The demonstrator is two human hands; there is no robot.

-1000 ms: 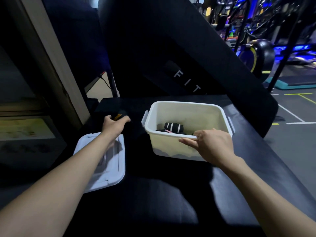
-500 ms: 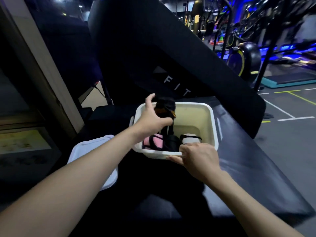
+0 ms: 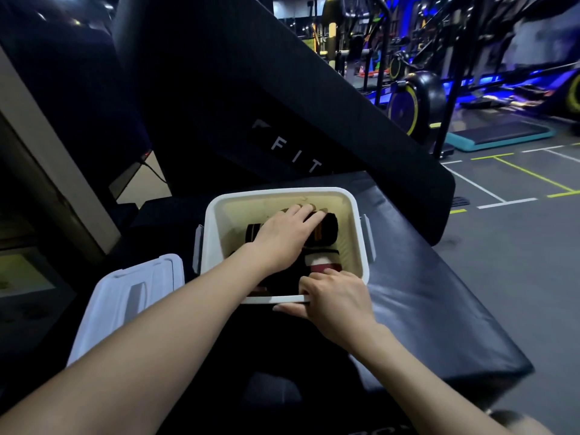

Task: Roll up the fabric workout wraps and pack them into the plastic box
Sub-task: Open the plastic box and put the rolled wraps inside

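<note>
**Left hand on a rolled wrap inside the box, right hand holding the rim**

I see my left hand (image 3: 284, 238) reaching down into the white plastic box (image 3: 361, 243), palm laid over a black rolled wrap with orange stripes (image 3: 326, 230); the fingers lie across its top, and I cannot tell whether they curl round it. The roll sits toward the far side of the box. Nearer me, a second roll with a white and red band (image 3: 321, 260) lies in the box, just beyond my right hand (image 3: 334, 298). That hand clamps the near rim, fingers inside, thumb under the edge. The box stands on a black padded bench (image 3: 439, 309). Its white lid (image 3: 125, 302) lies flat to the left.
</note>
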